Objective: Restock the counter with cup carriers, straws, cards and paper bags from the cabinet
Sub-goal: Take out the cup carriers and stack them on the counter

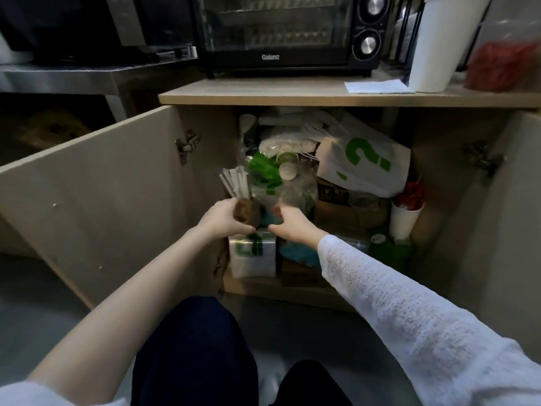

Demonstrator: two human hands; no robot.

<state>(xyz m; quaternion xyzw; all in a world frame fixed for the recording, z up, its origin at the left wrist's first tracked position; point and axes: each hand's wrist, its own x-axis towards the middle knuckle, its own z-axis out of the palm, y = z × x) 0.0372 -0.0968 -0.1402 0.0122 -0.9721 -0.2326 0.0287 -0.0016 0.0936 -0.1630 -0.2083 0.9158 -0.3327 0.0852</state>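
A bundle of white paper-wrapped straws (pixel 235 183) is seen standing at the front left of the open cabinet (pixel 292 291), fanned upward. At its base a round brown object (pixel 246 213), too blurred to be identified, is clasped by the left hand (pixel 225 219), grip curled around it. The right hand (pixel 291 222) is held just beside it, grip partly spread, fingertips near a clear plastic bag of lids (pixel 288 177); contact cannot be told. Below the hands a green-printed white pack (pixel 252 254) is noted. A white paper bag with green marks (pixel 364 162) lies further right, tilted. Above, the bench (pixel 263 93) carries a black oven (pixel 287 33) and a white cup (pixel 445 45).
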